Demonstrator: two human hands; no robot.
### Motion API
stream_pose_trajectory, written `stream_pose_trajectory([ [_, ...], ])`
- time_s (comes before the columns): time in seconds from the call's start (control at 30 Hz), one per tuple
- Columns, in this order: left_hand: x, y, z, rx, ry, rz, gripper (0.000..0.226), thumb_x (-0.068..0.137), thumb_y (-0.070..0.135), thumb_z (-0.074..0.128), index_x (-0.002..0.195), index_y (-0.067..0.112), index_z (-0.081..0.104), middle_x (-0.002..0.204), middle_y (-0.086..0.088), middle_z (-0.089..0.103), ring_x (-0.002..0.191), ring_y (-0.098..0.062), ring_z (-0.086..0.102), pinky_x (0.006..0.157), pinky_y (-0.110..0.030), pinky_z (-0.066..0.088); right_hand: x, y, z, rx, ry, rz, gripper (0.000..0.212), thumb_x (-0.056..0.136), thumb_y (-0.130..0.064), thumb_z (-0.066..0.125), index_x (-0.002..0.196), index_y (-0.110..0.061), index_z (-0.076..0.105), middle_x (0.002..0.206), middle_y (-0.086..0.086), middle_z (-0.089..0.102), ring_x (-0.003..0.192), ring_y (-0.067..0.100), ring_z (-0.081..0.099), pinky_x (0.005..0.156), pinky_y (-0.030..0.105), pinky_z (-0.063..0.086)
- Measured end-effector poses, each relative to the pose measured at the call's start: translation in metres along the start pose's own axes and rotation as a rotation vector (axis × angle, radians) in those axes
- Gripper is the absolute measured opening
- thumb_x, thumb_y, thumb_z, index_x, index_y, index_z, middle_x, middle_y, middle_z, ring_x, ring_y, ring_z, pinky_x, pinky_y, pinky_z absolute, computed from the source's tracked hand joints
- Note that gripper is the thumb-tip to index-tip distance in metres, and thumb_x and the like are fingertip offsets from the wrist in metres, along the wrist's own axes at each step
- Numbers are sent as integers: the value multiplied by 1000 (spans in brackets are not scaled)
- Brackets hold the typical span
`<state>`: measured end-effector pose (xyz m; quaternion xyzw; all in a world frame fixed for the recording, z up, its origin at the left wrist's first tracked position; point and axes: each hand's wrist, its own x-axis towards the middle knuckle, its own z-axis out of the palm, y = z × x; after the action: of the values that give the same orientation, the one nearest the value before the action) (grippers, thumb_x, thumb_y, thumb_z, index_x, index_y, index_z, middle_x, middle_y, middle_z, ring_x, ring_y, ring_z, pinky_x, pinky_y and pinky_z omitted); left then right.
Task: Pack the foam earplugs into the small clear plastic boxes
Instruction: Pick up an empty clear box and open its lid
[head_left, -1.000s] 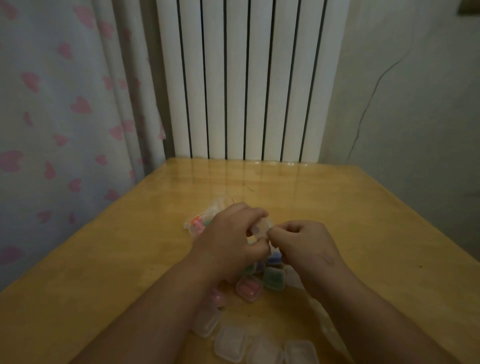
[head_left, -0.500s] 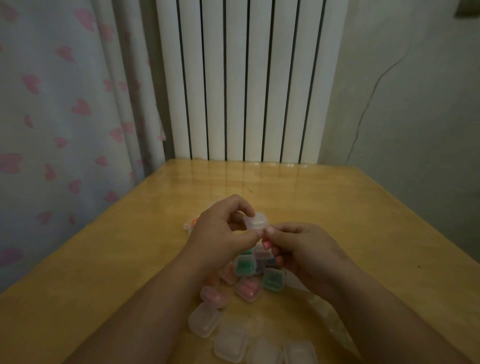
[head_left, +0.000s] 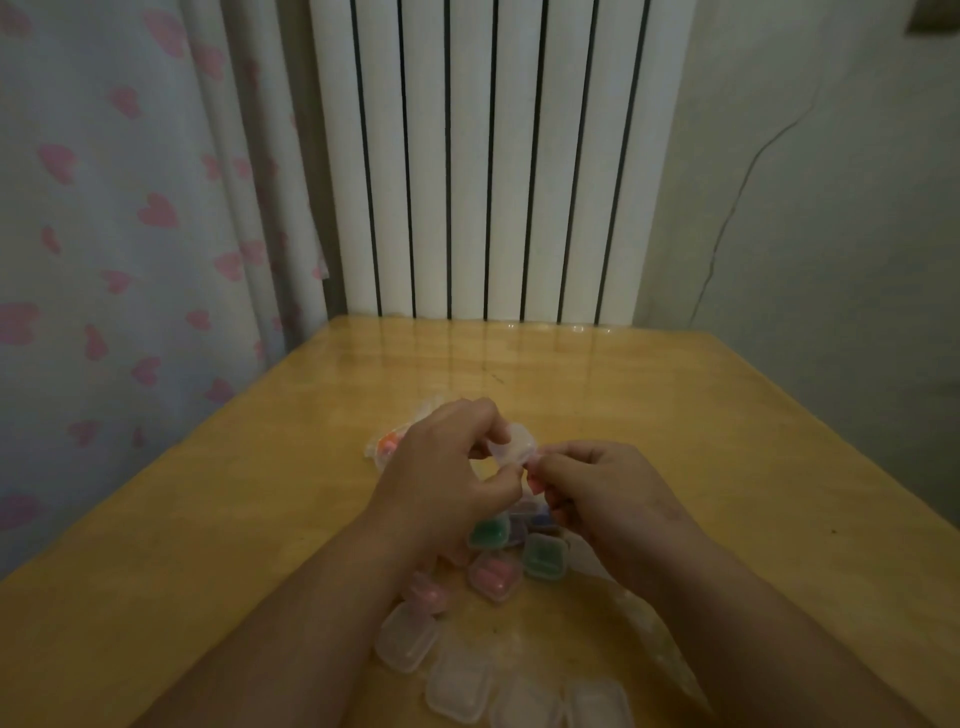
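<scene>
Both hands are raised just above the bench (head_left: 218, 519), meeting at their fingertips. The left hand (head_left: 447, 478) pinches a small clear box (head_left: 511, 444) between thumb and forefinger, holding it at the far side of the hands. The right hand (head_left: 608, 499) has its fingers curled and pinches a pink earplug (head_left: 535, 482) right against the box's near edge. Whether the plug is already partly inside cannot be told.

Below the hands, on the bench, lie filled boxes: a green-filled box (head_left: 489, 531), a second green-filled box (head_left: 544, 557), a pink-filled box (head_left: 493, 574) and another pink one (head_left: 427, 592) half hidden by the left wrist. Nearer the person, the empty clear boxes (head_left: 460, 686) sit in a loose row. A bag of coloured earplugs (head_left: 387, 444) lies just beyond the left hand, partly hidden by it.
</scene>
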<state>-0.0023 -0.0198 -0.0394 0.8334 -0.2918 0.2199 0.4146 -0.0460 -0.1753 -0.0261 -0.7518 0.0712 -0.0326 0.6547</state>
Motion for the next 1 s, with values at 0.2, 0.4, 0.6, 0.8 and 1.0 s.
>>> stream_pose_trajectory([
  [0.2,1,12,-2,-24,94,11,14,89,28,65,80,27,54,72,9,60,71,-6,60,63,-27,54,1,1,0,-125,71,12,19,80,-20,66,77,-3,73,58,-2,58,59,15,47,58,33,41],
  [0.4,0,17,-8,-350,87,-179,38,101,11,44,110,42,64,85,5,67,79,-11,71,74,-38,61,2,0,0,-36,49,-21,10,83,-13,66,83,-11,75,64,0,63,60,12,52,57,27,46],
  [0.6,3,15,-10,-344,-121,-280,35,81,4,62,90,36,73,96,9,70,90,-9,69,76,-32,59,5,2,-4,18,101,-66,10,86,-7,67,89,-14,74,73,4,68,63,12,60,58,22,51],
  [0.8,2,20,-7,-505,-102,-335,39,90,-4,56,90,32,72,101,2,70,92,-13,71,76,-37,61,4,1,-8,12,137,-131,9,87,-9,68,92,-15,72,81,7,71,67,11,64,62,23,55],
  [1.0,3,19,-11,-524,-102,-460,30,82,-4,66,86,25,72,89,0,76,82,-9,73,74,-29,59,1,0,-6,-36,126,-172,10,89,-14,67,95,-19,72,79,0,71,66,7,64,61,21,55],
])
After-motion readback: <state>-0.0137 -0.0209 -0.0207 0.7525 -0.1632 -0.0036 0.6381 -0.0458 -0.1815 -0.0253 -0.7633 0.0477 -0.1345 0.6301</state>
